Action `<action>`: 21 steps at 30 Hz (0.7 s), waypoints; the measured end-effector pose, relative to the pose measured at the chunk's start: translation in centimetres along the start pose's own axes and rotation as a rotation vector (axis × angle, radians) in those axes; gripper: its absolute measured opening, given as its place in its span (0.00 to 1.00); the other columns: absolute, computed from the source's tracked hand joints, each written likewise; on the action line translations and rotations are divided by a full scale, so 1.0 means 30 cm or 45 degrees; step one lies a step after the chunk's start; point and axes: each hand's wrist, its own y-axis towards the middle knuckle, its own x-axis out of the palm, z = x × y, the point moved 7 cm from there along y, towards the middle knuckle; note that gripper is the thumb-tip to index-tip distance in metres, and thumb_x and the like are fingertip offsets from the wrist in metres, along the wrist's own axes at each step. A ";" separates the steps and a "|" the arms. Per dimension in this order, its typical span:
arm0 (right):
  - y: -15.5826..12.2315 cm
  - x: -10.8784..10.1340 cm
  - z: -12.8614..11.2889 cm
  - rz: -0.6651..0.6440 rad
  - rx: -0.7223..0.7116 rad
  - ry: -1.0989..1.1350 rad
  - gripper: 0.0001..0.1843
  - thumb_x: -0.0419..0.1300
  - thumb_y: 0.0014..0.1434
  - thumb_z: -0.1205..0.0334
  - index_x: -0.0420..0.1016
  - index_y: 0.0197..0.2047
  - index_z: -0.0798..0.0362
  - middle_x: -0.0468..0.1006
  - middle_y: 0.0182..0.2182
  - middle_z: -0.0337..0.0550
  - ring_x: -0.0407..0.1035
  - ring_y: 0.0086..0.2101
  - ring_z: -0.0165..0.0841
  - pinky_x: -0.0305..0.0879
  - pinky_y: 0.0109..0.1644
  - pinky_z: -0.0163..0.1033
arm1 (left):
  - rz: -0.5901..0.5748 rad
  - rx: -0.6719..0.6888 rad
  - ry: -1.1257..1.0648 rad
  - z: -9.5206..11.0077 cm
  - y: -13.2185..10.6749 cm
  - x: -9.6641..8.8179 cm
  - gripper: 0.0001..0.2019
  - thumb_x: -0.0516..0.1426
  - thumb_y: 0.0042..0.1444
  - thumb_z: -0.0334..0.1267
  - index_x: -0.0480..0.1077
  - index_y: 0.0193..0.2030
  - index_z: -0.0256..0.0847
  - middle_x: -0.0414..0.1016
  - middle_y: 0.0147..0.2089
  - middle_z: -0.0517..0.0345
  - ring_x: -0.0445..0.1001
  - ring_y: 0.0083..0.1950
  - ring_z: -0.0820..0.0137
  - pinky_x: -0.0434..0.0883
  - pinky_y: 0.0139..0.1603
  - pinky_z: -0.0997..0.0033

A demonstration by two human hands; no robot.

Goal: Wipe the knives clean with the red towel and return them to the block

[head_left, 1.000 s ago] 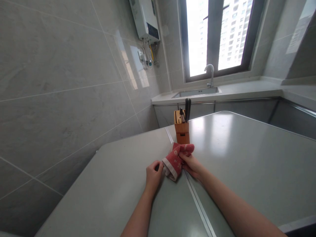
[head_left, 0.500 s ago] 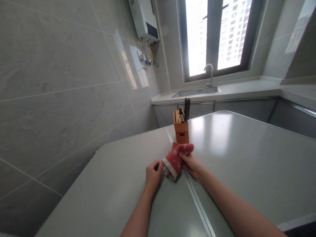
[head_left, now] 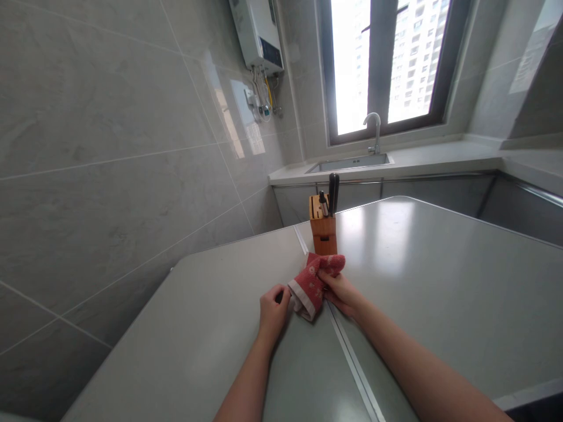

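Red cloth [head_left: 311, 285]: between hands, long axis slanting away rightward
Right hand [head_left: 345, 295]: nearer, fingers closed on cloth
Left hand [head_left: 272, 309]: curled beside cloth; contents unclear

A red flowered cloth [head_left: 311, 284], pale-hemmed, bunches in my right fingers [head_left: 331, 280]; my left fingers [head_left: 285, 303] curl round a dark thing [head_left: 279, 298], perhaps a handle.

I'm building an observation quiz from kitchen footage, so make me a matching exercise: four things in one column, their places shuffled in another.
1. Red cloth
2. Wooden block
3. Tap
4. White wall unit

A. By the sink
B. Held in the right hand
C. High up, left of the window
D. Standing on the table

Pairs: 1-B, 2-D, 3-A, 4-C.
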 end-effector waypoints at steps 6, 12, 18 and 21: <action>-0.002 -0.001 0.000 0.020 0.022 0.007 0.15 0.67 0.44 0.57 0.71 0.34 0.53 0.77 0.32 0.42 0.71 0.31 0.32 0.68 0.36 0.38 | -0.008 0.005 -0.002 -0.005 0.001 0.001 0.17 0.51 0.54 0.45 0.70 0.24 0.34 0.66 0.22 0.61 0.62 0.27 0.74 0.59 0.29 0.78; -0.002 -0.003 0.002 0.020 0.033 0.003 0.15 0.67 0.44 0.57 0.71 0.35 0.52 0.77 0.32 0.41 0.71 0.31 0.31 0.68 0.37 0.37 | -0.013 0.019 0.012 0.000 -0.002 -0.001 0.17 0.50 0.55 0.45 0.70 0.25 0.34 0.66 0.23 0.61 0.62 0.28 0.73 0.59 0.30 0.77; 0.003 -0.004 0.005 0.007 0.021 0.023 0.16 0.67 0.44 0.57 0.71 0.36 0.53 0.77 0.32 0.41 0.71 0.31 0.31 0.68 0.37 0.37 | -0.018 0.018 0.019 -0.001 0.000 0.001 0.18 0.50 0.55 0.45 0.70 0.25 0.33 0.66 0.23 0.60 0.62 0.28 0.73 0.59 0.30 0.77; 0.007 -0.007 0.011 -0.004 0.017 0.036 0.16 0.67 0.44 0.57 0.71 0.36 0.53 0.77 0.33 0.42 0.71 0.31 0.31 0.67 0.38 0.37 | -0.022 0.008 0.019 -0.003 0.001 0.002 0.18 0.50 0.55 0.46 0.69 0.25 0.33 0.65 0.23 0.61 0.62 0.28 0.73 0.58 0.30 0.77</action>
